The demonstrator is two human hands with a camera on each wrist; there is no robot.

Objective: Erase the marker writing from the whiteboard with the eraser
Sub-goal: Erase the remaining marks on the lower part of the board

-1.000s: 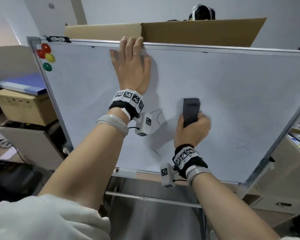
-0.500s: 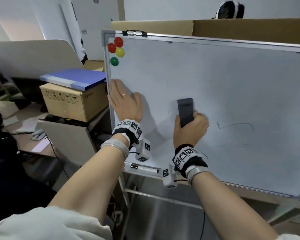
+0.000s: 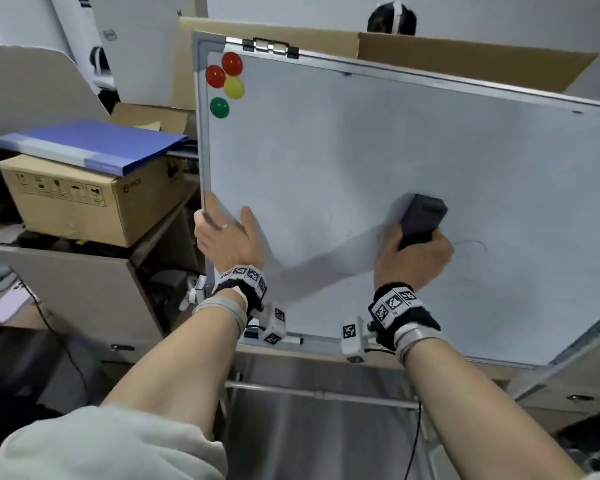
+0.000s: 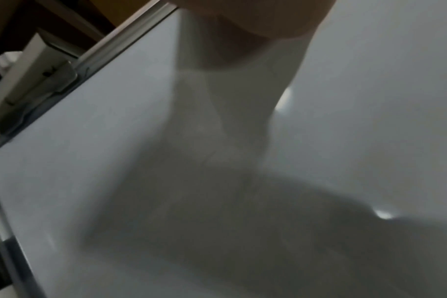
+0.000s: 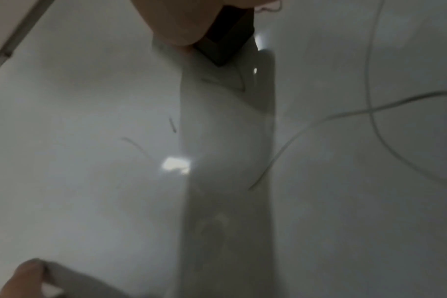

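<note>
Board mostly clean. whiteboard is blank across the upper and left areas; what's left, as far as I can see: a faint curved line just right of the eraser, and in the right wrist view some thin strokes plus a couple of short ticks near the eraser. My read: late stage, a few passes on the lower-middle and lower-right area should finish it.

right hand is clenched around the lower end of the dark eraser, pressing it against the board's lower-middle. Eraser's long axis runs roughly up-down the board, tilted slightly so the free top end leans right; the gripped end points down toward the wrist. Wiping face sits against the board; the contact itself isn't visible.

left hand grips the board's left frame edge low down, fingers wrapped behind the edge, thumb on the front face. Looks like it's steadying the board.

Four round magnets (two red, one yellow, one green) sit in the top-left corner, well apart from the eraser. Blue folder on a cardboard box to the left of the board.
</note>
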